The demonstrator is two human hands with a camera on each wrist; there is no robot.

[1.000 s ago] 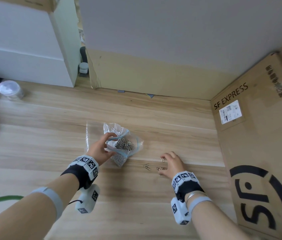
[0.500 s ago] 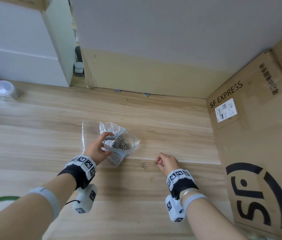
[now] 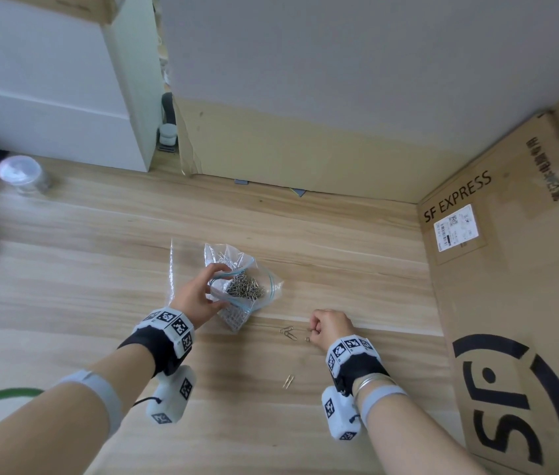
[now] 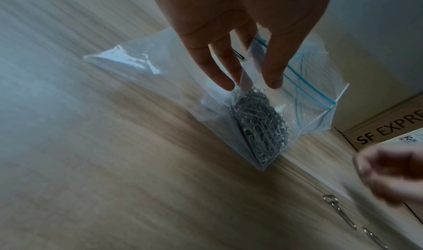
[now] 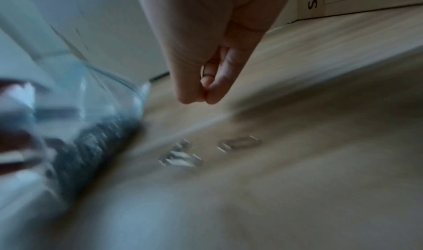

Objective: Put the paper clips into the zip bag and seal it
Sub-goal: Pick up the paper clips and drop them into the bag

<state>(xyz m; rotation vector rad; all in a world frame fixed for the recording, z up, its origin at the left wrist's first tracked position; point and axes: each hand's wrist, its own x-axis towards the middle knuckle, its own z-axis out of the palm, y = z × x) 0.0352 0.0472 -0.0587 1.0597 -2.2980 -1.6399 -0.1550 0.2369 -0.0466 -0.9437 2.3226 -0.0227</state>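
**Bag mouth sits at ten o'clock from the pinch**

The right hand is curled tight, thumb and forefinger pinching what looks like a paper clip, just above the wooden table. From that pinch the zip bag lies up at about ten o'clock in the head view, near but not touching. The left hand holds the bag's near wall, fingers spread down over the plastic and keeping the mouth gaping. So the right hand is the one to travel, and the left only has to hold.

The bag is clear, crumpled, with a blue zip line running along the open rim, which faces up and toward three o'clock. A dense grey heap of clips fills its lower corner. Loose clips lie on the wood just at nine o'clock from the right hand, their long axes roughly toward the bag; one more pair lies at seven o'clock. The seal is clearly not yet made.
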